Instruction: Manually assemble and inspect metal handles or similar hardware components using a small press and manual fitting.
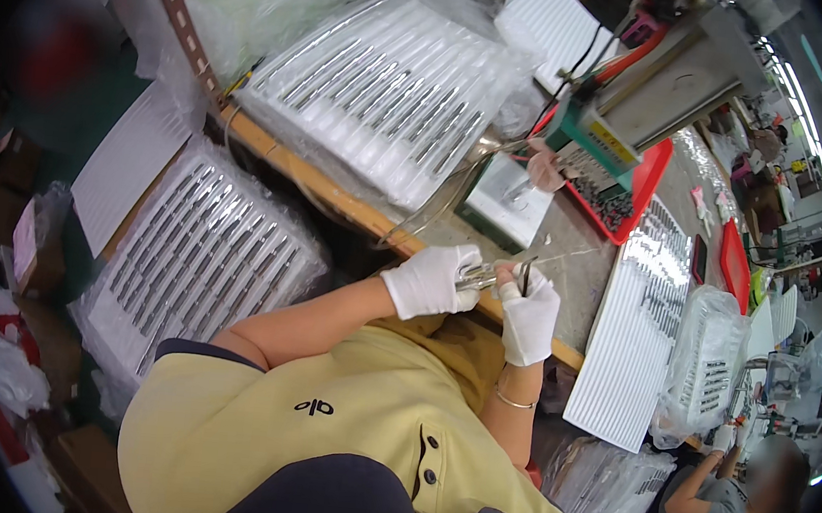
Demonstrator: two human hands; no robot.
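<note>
My left hand (431,282), in a white glove, is closed around some shiny metal pieces (476,277) at the table's front edge. My right hand (530,319) wears a white glove with bare fingertips and meets the left hand at these pieces. A thin, dark metal piece (528,265) sticks up from the right fingers; its kind is too small to make out. Just beyond the hands, a white-topped box (510,203) stands on the table. Fingers partly hide what is held between the hands.
Ridged white trays with shiny metal rods stand at the back (368,84), lower left (198,256) and right (632,327). A red tray (646,195) holds small dark parts beside a green-and-grey machine (595,141). Another person (719,499) works at the far right.
</note>
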